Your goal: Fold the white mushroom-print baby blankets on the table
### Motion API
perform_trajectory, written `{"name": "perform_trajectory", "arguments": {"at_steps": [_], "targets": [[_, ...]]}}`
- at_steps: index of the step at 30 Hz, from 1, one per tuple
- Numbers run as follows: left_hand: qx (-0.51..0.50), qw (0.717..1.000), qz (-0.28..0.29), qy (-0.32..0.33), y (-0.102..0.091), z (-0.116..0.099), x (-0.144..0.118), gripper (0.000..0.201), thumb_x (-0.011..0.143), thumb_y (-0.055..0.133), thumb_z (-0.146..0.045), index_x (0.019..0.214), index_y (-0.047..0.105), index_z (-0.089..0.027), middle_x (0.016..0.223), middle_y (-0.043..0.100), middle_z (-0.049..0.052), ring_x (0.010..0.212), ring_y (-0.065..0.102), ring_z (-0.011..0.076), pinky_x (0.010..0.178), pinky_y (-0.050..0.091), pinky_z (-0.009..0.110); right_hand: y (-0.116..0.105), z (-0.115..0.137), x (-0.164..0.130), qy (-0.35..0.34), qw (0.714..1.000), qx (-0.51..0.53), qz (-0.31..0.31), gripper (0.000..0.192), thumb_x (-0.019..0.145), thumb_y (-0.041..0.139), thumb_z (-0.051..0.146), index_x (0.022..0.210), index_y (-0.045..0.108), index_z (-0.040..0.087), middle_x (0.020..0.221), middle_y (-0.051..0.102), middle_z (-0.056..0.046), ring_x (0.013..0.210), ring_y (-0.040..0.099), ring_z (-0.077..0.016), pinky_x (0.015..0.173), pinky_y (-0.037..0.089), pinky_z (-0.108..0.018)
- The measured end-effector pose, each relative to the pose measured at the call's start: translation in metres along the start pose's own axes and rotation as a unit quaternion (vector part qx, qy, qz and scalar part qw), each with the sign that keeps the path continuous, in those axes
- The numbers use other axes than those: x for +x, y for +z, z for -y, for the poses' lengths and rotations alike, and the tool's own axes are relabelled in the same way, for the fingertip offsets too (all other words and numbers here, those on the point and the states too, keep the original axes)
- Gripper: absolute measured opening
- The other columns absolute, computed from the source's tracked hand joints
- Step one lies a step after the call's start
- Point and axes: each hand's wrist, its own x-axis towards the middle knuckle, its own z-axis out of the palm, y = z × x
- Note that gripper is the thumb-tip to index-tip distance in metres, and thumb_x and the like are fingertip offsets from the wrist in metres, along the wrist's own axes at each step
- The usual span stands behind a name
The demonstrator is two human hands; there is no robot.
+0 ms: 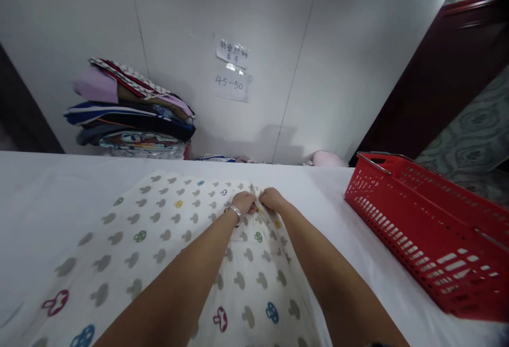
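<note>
A white cloth printed with grey and coloured mushrooms lies spread over the white table, its near part running out of view at the bottom. Near its far right corner, my left hand grips the fabric with closed fingers; a silvery bracelet circles that wrist. Just to the right, my right hand is also closed on the cloth's edge, a small gap between the two hands. Between them the fabric is bunched into small folds. The fingertips are partly hidden.
A red plastic basket with metal handles stands at the right on the white table. Behind the table's far edge, a stack of folded fabrics rises at the left. Paper labels are stuck on the pale wall; a pink object shows below.
</note>
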Motion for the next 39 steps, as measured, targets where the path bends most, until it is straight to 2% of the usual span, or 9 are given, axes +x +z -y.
{"name": "perform_trajectory", "arguments": {"at_steps": [8,15,21,24,27,30,33,36,39], "targets": [[-0.019,1.000,-0.009,0.020,0.000,0.001,-0.004,0.008,0.075,0.052,-0.020,0.079,0.055,-0.015,0.062,0.063,0.004,0.056,0.063,0.0136,0.051,0.049,0.020,0.000,0.001,-0.008,0.029,0.984,0.172,-0.022,0.024,0.061,0.051,0.010,0.080,0.066,0.012,0.054,0.057,0.001,0.046,0.049,-0.0097,0.044,0.035,-0.018],[-0.036,0.997,0.001,0.069,-0.002,0.000,-0.012,0.043,0.078,0.053,-0.028,0.119,0.048,-0.017,0.087,0.064,0.004,0.047,0.057,0.0061,0.045,0.046,0.016,0.003,-0.002,-0.007,0.033,0.952,0.294,-0.079,0.041,0.062,0.046,0.006,0.100,0.058,0.013,0.078,0.061,-0.002,0.058,0.053,-0.0084,0.050,0.040,-0.015],[-0.017,0.995,0.011,0.100,-0.002,0.001,-0.020,0.046,0.080,0.047,-0.019,0.126,0.046,-0.022,0.082,0.061,0.000,0.045,0.052,0.0032,0.046,0.046,0.016,0.001,0.003,-0.009,0.040,0.941,0.332,-0.053,0.036,0.071,0.047,0.017,0.106,0.056,0.011,0.058,0.054,0.002,0.046,0.047,-0.0080,0.046,0.039,-0.017],[0.005,0.994,0.009,0.110,0.001,0.004,-0.016,0.045,0.079,0.046,-0.015,0.124,0.049,-0.021,0.076,0.061,-0.001,0.044,0.050,0.0035,0.046,0.046,0.016,0.002,0.004,-0.007,0.031,0.944,0.322,-0.060,0.038,0.071,0.052,0.021,0.108,0.057,0.012,0.060,0.055,0.002,0.048,0.048,-0.0081,0.048,0.040,-0.018],[0.034,0.992,-0.001,0.118,0.002,0.003,-0.014,0.045,0.078,0.047,-0.013,0.122,0.050,-0.018,0.078,0.063,0.001,0.047,0.052,0.0047,0.047,0.047,0.018,-0.002,0.000,0.000,0.030,0.953,0.288,-0.093,0.044,0.067,0.053,0.015,0.110,0.056,0.011,0.067,0.059,0.001,0.053,0.051,-0.0089,0.052,0.042,-0.019],[0.072,0.986,-0.028,0.148,-0.008,-0.005,-0.016,0.041,0.079,0.046,-0.018,0.120,0.052,-0.017,0.088,0.064,0.004,0.057,0.059,0.0085,0.054,0.050,0.021,-0.016,-0.010,0.010,0.020,0.960,0.241,-0.138,0.046,0.069,0.048,0.012,0.114,0.054,0.015,0.082,0.062,-0.002,0.064,0.055,-0.0099,0.059,0.043,-0.019],[0.132,0.968,-0.059,0.204,-0.026,-0.012,-0.022,0.032,0.080,0.046,-0.024,0.109,0.059,-0.019,0.099,0.064,0.005,0.082,0.061,0.0151,0.076,0.051,0.029,-0.028,-0.026,0.018,0.023,0.972,0.184,-0.147,0.044,0.067,0.048,0.008,0.109,0.058,0.015,0.086,0.063,-0.003,0.071,0.057,-0.0117,0.065,0.044,-0.021],[0.201,0.945,-0.065,0.251,-0.041,-0.005,-0.026,0.029,0.074,0.053,-0.024,0.100,0.063,-0.021,0.118,0.057,0.005,0.112,0.049,0.0224,0.102,0.034,0.038,-0.030,-0.039,0.021,0.031,0.981,0.132,-0.138,0.040,0.065,0.049,0.005,0.103,0.062,0.013,0.086,0.064,-0.005,0.076,0.058,-0.0140,0.071,0.044,-0.023],[0.340,0.894,-0.046,0.288,-0.045,0.015,-0.024,0.038,0.074,0.055,-0.029,0.111,0.058,-0.022,0.136,0.043,0.006,0.129,0.029,0.0252,0.109,0.014,0.046,-0.024,-0.043,0.020,0.025,0.986,0.089,-0.140,0.039,0.068,0.048,0.004,0.103,0.062,0.013,0.092,0.065,-0.006,0.085,0.058,-0.0152,0.078,0.043,-0.023]]}}
